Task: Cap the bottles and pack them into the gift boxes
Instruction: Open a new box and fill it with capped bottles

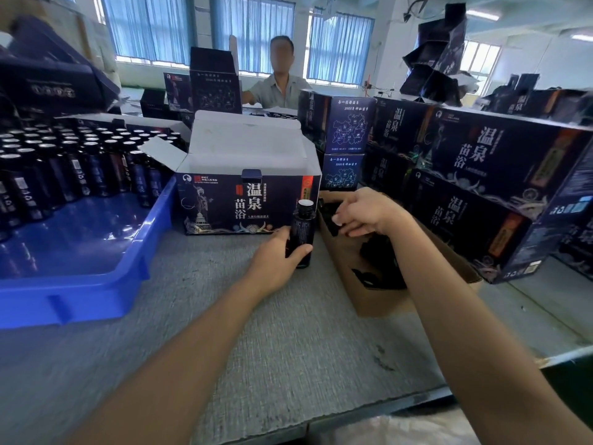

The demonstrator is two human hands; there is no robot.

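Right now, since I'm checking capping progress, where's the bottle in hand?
Head view, centre: the left hand grips the bottle upright, before the open gift box's right corner, left of the cardboard carton.

Bright room, tall windows (340, 46) with blue curtains (147, 27), white walls (388, 59), grey worktable (272, 348), ceiling light (481, 15)
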